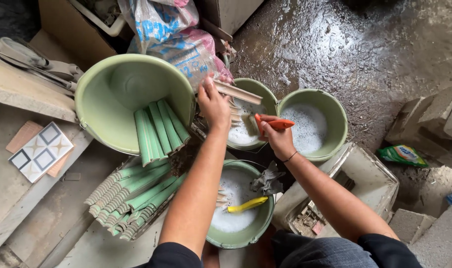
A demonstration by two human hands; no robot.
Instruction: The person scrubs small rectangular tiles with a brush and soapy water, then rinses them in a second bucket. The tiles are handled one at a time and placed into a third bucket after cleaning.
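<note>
A tile workshop: green trim tiles (136, 198), soapy buckets (313, 124) (wet concrete floor (365, 54)).

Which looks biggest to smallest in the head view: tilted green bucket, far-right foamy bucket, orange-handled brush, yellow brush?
1. Tilted green bucket, though tilt and nearness may flatter it.
2. Far-right foamy bucket.
3. Orange-handled brush and yellow brush: too alike to rank.

I have both bare forearms stretched forward from short dark sleeves, the two converging ahead of me. My left hand (213, 105) is raised a little higher, back of the hand towards me, fingers curled shut around what it grips. My right hand (277, 137) sits just beside it, closed in a fist with the thumb on top, a thin dark band round the wrist. The hands are near but apart.
</note>
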